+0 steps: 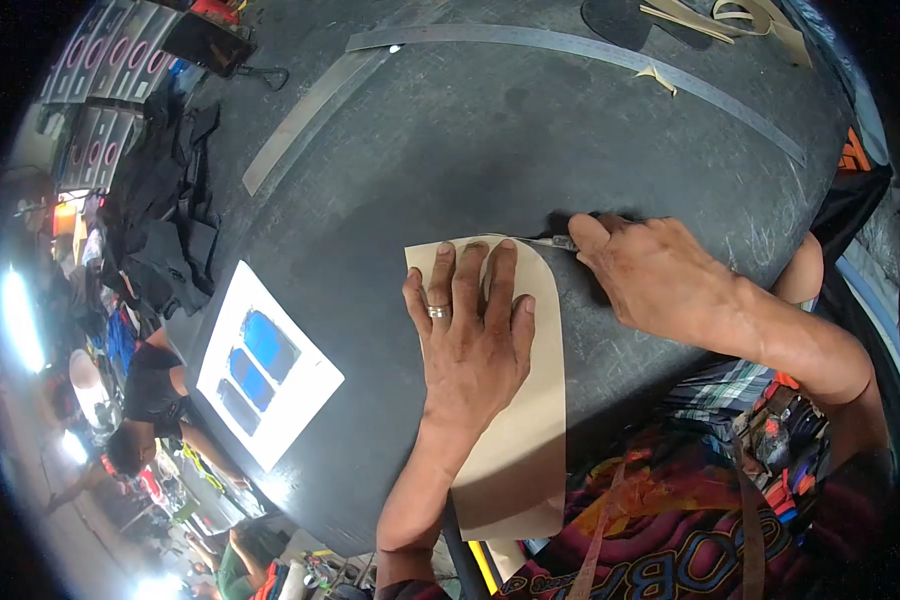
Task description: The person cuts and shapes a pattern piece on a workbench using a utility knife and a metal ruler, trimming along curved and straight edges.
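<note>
A long brown card piece [542,420] lies on the dark work mat [370,180], its far right corner rounded and its near end reaching the table edge. My left hand [475,345], with a ring on one finger, rests flat on the card with its fingers spread. My right hand [670,275] is closed around a craft knife [562,242], mostly hidden in the fist. The knife's thin blade points left and meets the card's far edge by the rounded corner. A narrow sliver shows along that edge.
A white sheet with blue printed shapes [315,375] lies to the left. Two metal rulers [295,130] [610,52] meet at the back. Brown offcuts [695,22] lie far right, black material [175,250] far left. Other people [150,400] are beyond the table's left edge.
</note>
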`<state>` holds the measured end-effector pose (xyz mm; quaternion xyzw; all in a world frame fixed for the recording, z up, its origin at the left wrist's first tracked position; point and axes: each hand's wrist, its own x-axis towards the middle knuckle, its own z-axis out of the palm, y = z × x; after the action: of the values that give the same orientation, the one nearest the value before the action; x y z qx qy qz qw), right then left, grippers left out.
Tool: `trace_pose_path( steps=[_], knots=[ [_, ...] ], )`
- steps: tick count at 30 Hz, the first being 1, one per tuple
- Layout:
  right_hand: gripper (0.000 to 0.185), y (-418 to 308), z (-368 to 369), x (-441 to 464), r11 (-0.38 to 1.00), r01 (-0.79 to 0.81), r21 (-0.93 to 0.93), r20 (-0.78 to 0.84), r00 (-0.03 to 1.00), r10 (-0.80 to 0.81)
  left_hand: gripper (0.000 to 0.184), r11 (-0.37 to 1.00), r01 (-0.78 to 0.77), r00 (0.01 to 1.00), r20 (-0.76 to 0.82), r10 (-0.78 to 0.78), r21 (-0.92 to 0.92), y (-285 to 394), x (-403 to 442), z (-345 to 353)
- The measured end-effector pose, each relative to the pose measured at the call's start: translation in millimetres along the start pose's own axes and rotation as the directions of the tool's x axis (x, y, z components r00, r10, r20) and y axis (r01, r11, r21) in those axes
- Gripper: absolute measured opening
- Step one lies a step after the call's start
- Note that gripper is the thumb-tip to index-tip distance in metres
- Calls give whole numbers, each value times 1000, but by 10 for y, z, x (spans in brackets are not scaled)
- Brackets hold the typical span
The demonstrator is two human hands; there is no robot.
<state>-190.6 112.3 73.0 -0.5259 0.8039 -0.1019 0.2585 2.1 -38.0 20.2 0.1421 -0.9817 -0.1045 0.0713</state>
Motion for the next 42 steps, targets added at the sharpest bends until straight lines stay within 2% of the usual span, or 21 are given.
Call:
trace_pose_path(
  steps=[5, 14, 20, 21, 22, 24, 25, 26, 27, 28, 30, 31, 33, 34, 36, 37, 39, 40, 41, 42],
  knots=[
    [40, -38, 43, -34, 998, -34, 51, 14, 999, 33, 53, 1000, -12, 1000, -13, 12, 3, -16, -17, 32],
    [36, -46, 131, -61, 997, 5, 81, -84, 996, 1, 51, 1000, -9, 1000, -15, 9, -6, -20, -23, 21],
    [20, 48, 69, -97, 985, -46, 166, -55, 997, 56, 50, 997, -42, 998, -53, 39, -61, -97, -71, 36],
    [18, 118, 69, -140, 967, -135, 218, -209, 961, 182, 51, 994, -51, 996, -76, 43, -101, -128, -93, 39],
    [17, 214, 78, -181, 936, -206, 285, -348, 888, 301, 55, 965, -26, 993, -118, -5, -261, -141, -87, 10],
    [21, 529, 93, -281, 976, -209, 58, -522, 827, 208, 58, 974, 17, 988, -143, -50, -225, -137, -67, -64],
    [22, 645, 89, -315, 970, -236, 52, -531, 816, 227, 61, 978, 49, 983, -165, -84, -203, -130, -40, -99],
    [22, 763, 80, -346, 964, -264, 45, -539, 806, 246, 73, 988, 77, 988, -121, -94, -132, -167, -15, -154],
    [23, 919, 92, -357, 955, -295, -13, -542, 805, 241, 73, 989, 77, 988, -122, -93, -129, -194, -6, -202],
    [23, 1022, 84, -356, 956, -293, -13, -547, 803, 239, 76, 986, 95, 991, -84, -108, -139, -223, 17, -249],
    [28, 1178, 48, -329, 961, -255, -104, -631, 764, 134, 89, 975, 86, 994, -46, -97, -203, -295, 91, -332],
    [36, 1228, 57, -297, 958, -277, -77, -650, 742, 162, 89, 976, 88, 994, -52, -100, -200, -283, 122, -381],
    [39, 1278, 92, -226, 957, -271, -107, -668, 732, 133, 83, 967, 185, 983, 43, -180, -175, -247, 189, -489],
    [41, 1281, 122, -189, 953, -270, -134, -681, 724, 109, 83, 966, 194, 981, 35, -191, -172, -281, 209, -498],
    [46, 1147, 241, -147, 934, -295, -202, -785, 619, 25, 59, 918, 318, 947, 127, -296, -237, -457, 270, -488],
    [49, 985, 229, -183, 942, -286, -173, -795, 606, 38, 31, 917, 278, 958, 153, -243, -286, -604, 325, -516],
    [50, 667, 337, -228, 991, -125, -56, -808, 589, 29, 18, 732, 416, 907, 192, -374, -539, -806, 379, -516],
    [48, 530, 458, -238, 998, 0, 62, -769, 637, 47, 13, 679, 413, 892, 119, -436, -607, -878, 413, -513],
    [46, 357, 578, -240, 979, 134, 157, -746, 665, 29, 13, 681, 402, 888, 79, -452, -612, -926, 470, -542],
    [47, 154, 636, -253, 944, 198, 264, -697, 716, 45, 11, 502, 417, 828, 88, -554, -757, -960, 539, -582]
  ],
)
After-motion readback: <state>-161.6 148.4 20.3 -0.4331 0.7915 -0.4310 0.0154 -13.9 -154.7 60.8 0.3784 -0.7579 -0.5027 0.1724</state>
